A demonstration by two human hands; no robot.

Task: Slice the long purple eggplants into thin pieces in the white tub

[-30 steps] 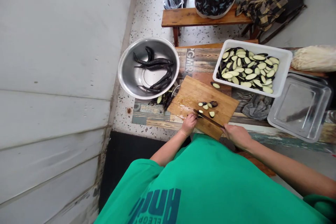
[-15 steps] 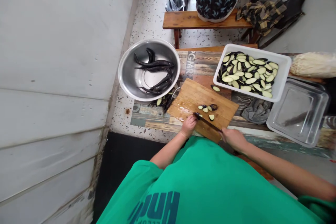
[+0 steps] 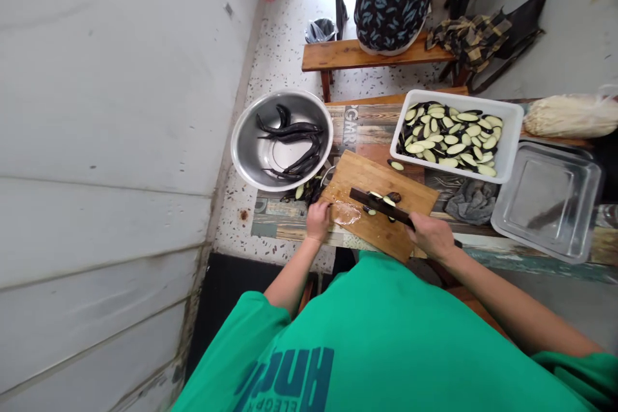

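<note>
The right hand [image 3: 431, 236] wraps the handle of a knife [image 3: 379, 205] among eggplant pieces [image 3: 394, 197] on the cutting board [image 3: 360, 170]. The left hand [image 3: 318, 222] is at the board's edge; I cannot tell whether it grips anything.

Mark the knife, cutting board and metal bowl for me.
Knife [image 3: 380, 206], head view: on the middle of its blade.
Cutting board [image 3: 362, 170], head view: bare wood toward its far edge.
Metal bowl [image 3: 247, 147], head view: inner wall, left side.
</note>
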